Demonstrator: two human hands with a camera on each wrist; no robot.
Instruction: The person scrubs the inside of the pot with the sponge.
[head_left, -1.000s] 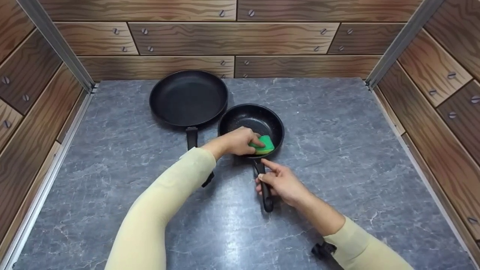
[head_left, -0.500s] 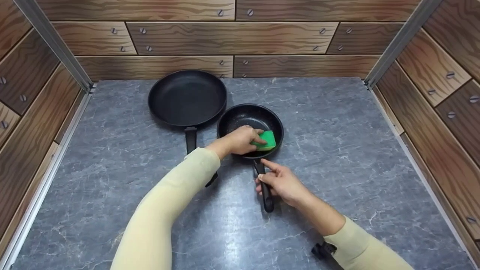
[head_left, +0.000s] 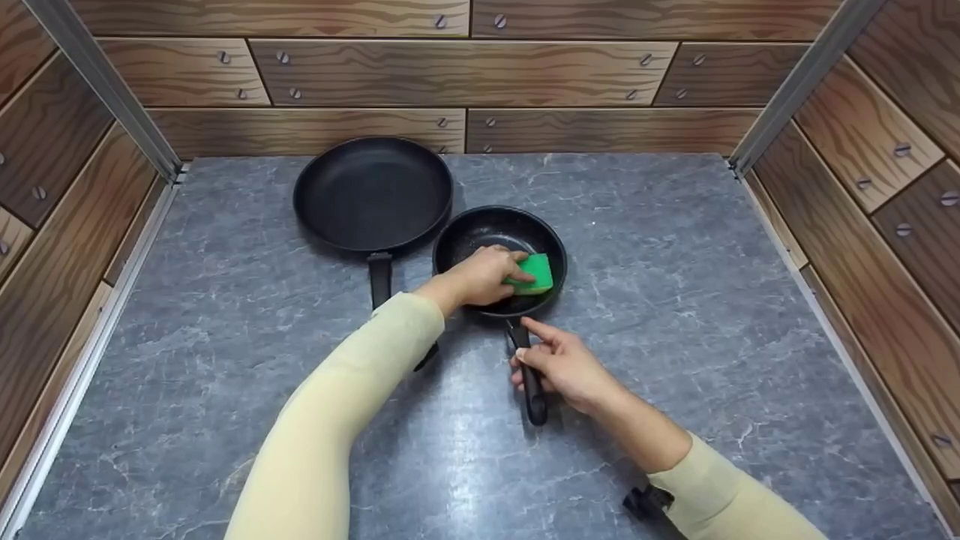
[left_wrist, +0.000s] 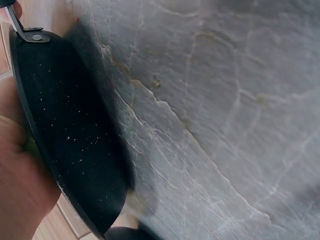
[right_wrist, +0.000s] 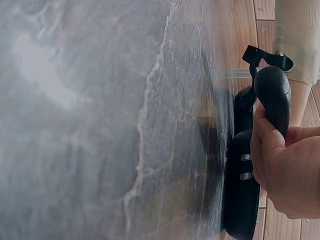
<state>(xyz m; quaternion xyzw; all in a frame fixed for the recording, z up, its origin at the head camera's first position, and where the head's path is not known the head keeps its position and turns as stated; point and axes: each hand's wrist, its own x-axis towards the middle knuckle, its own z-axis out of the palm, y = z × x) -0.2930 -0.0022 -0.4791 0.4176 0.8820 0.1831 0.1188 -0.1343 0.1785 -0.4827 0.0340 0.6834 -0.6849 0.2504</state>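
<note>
Inside the small black frying pan [head_left: 474,231], my left hand [head_left: 480,277] holds a green and yellow sponge [head_left: 537,273] against the pan's right side. Its index finger lies on the green face, while the hand itself hides part of the sponge. My right hand [head_left: 571,371] grips the pan's black handle [head_left: 534,401], thumb on top and index finger pointing toward the rim. From the left wrist, the pan's speckled outer wall [left_wrist: 75,135] covers most of the left hand [left_wrist: 22,170]. The right wrist view has the right hand [right_wrist: 292,172] around the handle's end [right_wrist: 272,90].
A larger black frying pan [head_left: 371,195] lies at the back left, close to the small pan's rim; the left forearm crosses over its handle [head_left: 381,279]. The grey marbled tabletop [head_left: 660,247] is enclosed by wood-patterned walls [head_left: 465,71] at the back and sides.
The sponge and left hand have slid away from the handle end, up along the pan's right side. The right hand and the small pan have stayed in place.
</note>
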